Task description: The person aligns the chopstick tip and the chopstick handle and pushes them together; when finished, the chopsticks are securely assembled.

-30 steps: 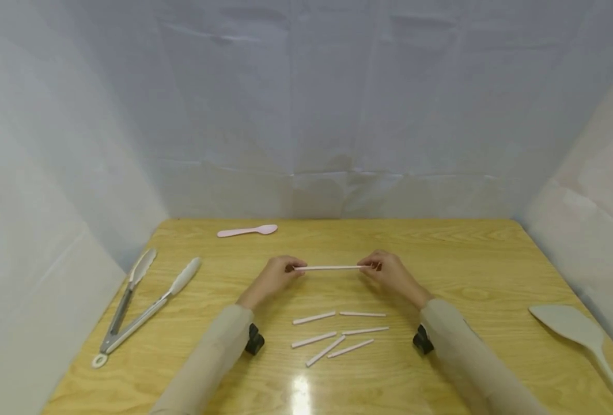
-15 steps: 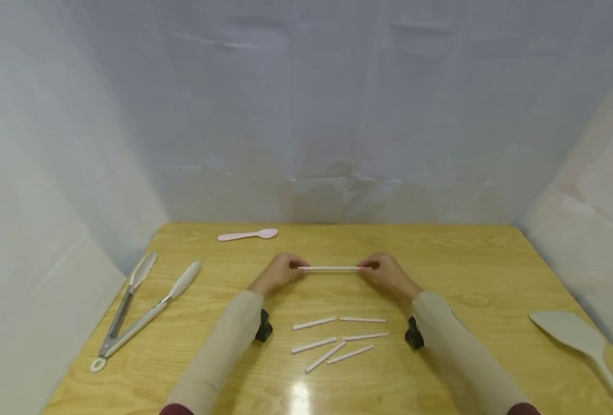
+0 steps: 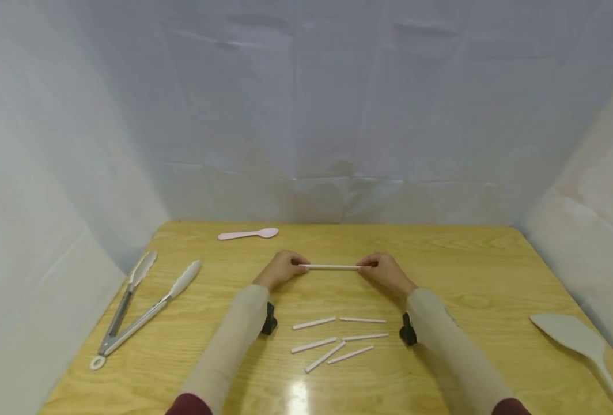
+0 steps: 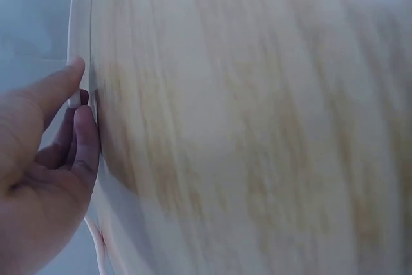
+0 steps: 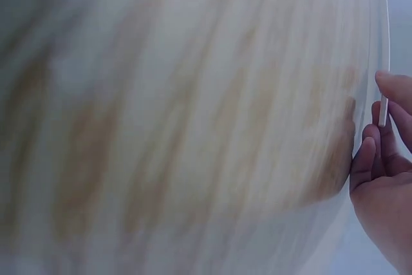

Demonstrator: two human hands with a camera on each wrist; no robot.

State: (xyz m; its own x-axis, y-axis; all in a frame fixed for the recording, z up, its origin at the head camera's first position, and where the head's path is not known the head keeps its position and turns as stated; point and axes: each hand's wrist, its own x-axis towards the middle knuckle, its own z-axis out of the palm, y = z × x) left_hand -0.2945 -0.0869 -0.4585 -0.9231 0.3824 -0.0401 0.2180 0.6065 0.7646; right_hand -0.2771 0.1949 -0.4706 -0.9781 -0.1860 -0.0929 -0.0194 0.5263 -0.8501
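Between my two hands a thin white stick (image 3: 332, 267) stretches level from left to right, over the far half of the table. My left hand (image 3: 282, 268) pinches its left end between thumb and fingertips. At the other end, my right hand (image 3: 388, 272) pinches it the same way. The left wrist view shows the stick's tip poking out past the left thumb (image 4: 76, 69). In the right wrist view the opposite tip (image 5: 383, 117) sticks out below the right thumb. Nearer to me, several shorter white sticks (image 3: 313, 345) lie loosely in two columns on the wooden table (image 3: 472, 265).
Metal tongs (image 3: 146, 314) lie spread apart at the left. A pink spoon (image 3: 248, 234) rests near the back edge. At the right is a pale turner (image 3: 571, 331) with its handle toward me. White sheeting (image 3: 317, 104) closes off the back and both sides.
Both forearms have come closer together and reach a little farther in, and the dark red sleeves now show. The stick stays pinched at both ends in nearly the same place.
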